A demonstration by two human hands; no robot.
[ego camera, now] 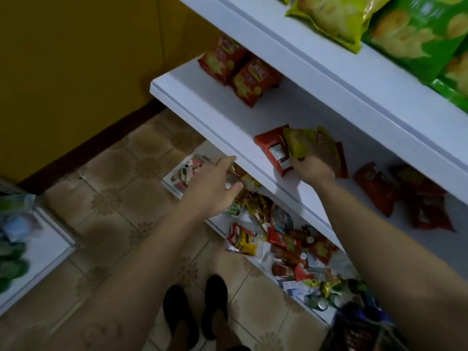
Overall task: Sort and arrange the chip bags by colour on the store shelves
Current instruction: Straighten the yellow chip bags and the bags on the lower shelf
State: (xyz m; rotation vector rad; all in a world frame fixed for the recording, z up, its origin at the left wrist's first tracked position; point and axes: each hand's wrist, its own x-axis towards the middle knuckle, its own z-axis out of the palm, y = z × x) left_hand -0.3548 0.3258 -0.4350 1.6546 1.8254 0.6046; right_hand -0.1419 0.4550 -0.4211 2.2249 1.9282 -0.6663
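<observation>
The right hand [314, 169] reaches onto the middle shelf [217, 107], fingers curled round a yellow bag [300, 143] that overlaps a red bag [274, 150] near the front edge. The left hand [212, 191] hangs lower, before that edge, fingers spread and loose above the mixed snacks [283, 244] on the bottom shelf [216, 225]. A red pair [238, 69] sits back left and a red heap [410, 201] lies right, with bare shelf between. Green bags [415, 34] crowd the top shelf [329, 60].

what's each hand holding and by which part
The right hand grips the yellow chip bag by its near edge, overlapping a red bag. The left hand holds nothing, open above the lower shelf.
</observation>
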